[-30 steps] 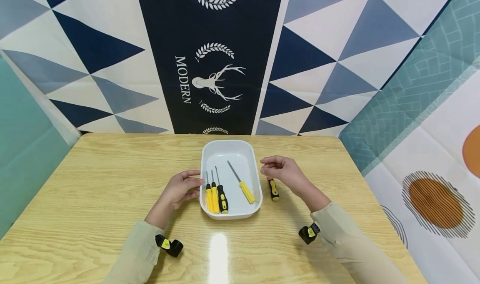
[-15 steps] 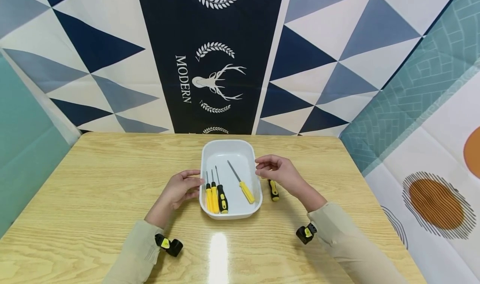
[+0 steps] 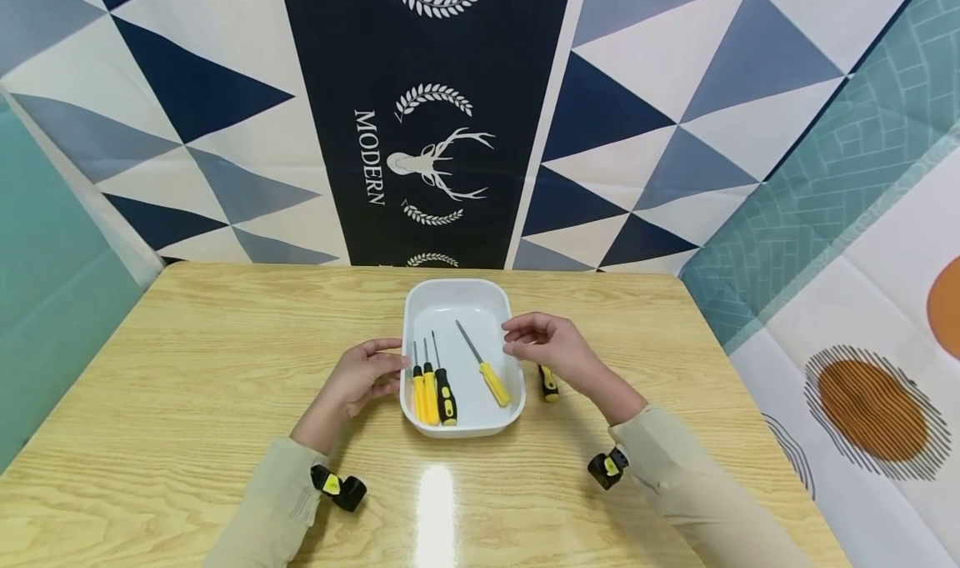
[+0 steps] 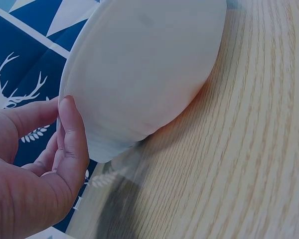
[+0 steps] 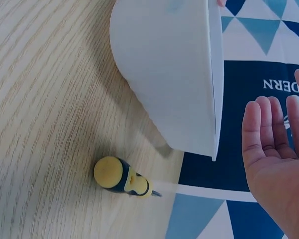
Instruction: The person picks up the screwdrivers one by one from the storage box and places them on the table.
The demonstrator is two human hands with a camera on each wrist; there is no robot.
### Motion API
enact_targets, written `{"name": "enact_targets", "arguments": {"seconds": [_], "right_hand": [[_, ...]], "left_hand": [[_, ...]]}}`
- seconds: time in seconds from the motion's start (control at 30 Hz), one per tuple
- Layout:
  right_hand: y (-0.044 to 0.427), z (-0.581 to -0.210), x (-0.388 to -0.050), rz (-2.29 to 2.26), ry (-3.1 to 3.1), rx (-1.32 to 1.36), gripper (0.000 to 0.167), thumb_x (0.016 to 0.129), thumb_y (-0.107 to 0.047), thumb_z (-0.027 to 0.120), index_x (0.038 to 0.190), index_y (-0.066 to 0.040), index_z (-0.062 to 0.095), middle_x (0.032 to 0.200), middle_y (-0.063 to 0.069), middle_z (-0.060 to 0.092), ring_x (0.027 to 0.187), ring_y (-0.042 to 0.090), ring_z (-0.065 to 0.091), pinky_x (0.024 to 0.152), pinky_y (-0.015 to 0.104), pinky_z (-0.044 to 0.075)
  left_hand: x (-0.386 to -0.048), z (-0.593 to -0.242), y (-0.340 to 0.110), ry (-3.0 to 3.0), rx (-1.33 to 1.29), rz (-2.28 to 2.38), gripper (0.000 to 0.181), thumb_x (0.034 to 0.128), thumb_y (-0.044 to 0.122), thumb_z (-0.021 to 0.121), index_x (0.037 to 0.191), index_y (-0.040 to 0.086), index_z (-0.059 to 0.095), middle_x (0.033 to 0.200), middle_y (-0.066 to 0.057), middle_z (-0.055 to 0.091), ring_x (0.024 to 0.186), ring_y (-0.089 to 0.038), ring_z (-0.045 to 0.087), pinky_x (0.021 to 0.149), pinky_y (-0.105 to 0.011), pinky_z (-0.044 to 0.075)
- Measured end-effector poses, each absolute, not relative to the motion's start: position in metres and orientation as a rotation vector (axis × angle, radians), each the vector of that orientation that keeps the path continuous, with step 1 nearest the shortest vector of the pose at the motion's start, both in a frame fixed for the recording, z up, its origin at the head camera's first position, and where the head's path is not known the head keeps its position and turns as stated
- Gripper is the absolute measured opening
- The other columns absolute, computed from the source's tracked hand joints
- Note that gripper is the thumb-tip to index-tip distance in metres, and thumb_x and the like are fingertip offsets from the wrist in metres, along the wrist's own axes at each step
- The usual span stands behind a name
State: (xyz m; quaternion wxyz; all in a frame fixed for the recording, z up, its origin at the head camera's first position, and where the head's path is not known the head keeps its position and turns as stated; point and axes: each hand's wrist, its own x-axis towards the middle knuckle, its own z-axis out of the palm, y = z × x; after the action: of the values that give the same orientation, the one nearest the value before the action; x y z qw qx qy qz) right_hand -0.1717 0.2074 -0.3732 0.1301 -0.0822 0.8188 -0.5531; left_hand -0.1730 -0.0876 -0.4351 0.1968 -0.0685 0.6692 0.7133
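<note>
My left hand (image 3: 363, 378) pinches the left rim of a white plastic tray (image 3: 463, 430), thumb and finger on the rim (image 4: 65, 92) in the left wrist view. Inside the tray, two yellow-handled screwdrivers (image 3: 430, 397) with black collars lie beside a black screwdriver (image 3: 446, 401) with yellow patches. A yellow screwdriver (image 3: 492, 383) lies slanted in the right half. My right hand (image 3: 558, 347) hovers by the right rim, holding nothing, fingers loosely bent. In the right wrist view it stands apart from the tray wall. Below it, a black and yellow screwdriver (image 5: 132, 180) lies on the table.
The wooden table (image 3: 225, 368) carries the tray near its far edge. Behind it hangs a patterned cloth (image 3: 442, 51) with triangles and a deer head. Each sleeve cuff bears a small black wrist camera (image 3: 347, 493).
My right hand has moved left, from beside the tray to its right rim, now partly covering the loose screwdriver. My left hand, the tray and its contents stay put.
</note>
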Motion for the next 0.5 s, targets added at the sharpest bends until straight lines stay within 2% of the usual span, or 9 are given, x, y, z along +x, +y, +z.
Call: {"name": "enact_targets", "arguments": {"seconds": [0.13,0.5], "right_hand": [[0.202,-0.372,-0.17,-1.596,2.379,-0.235,0.039,0.084,-0.014,0.069,0.118,0.001,0.059,0.106,0.011,0.064,0.09,0.015,0.059,0.075,0.02,0.053],[0.19,-0.373,-0.169,-1.563,2.385,-0.252,0.032,0.083,-0.015,0.07,0.113,-0.005,0.063,0.104,0.008,0.064,0.089,0.014,0.059,0.075,0.022,0.052]], "left_hand": [[-0.173,-0.435,-0.087,1.873,-0.191,2.003,0.049,0.0875,0.01,0.064,0.132,0.001,0.046,0.096,-0.005,0.063,0.071,-0.012,0.064,0.064,-0.022,0.056],[-0.172,-0.434,-0.087,1.873,-0.183,2.001,0.05,0.0876,0.01,0.064,0.133,0.001,0.045,0.096,-0.006,0.062,0.069,-0.011,0.063,0.064,-0.023,0.056]]}}
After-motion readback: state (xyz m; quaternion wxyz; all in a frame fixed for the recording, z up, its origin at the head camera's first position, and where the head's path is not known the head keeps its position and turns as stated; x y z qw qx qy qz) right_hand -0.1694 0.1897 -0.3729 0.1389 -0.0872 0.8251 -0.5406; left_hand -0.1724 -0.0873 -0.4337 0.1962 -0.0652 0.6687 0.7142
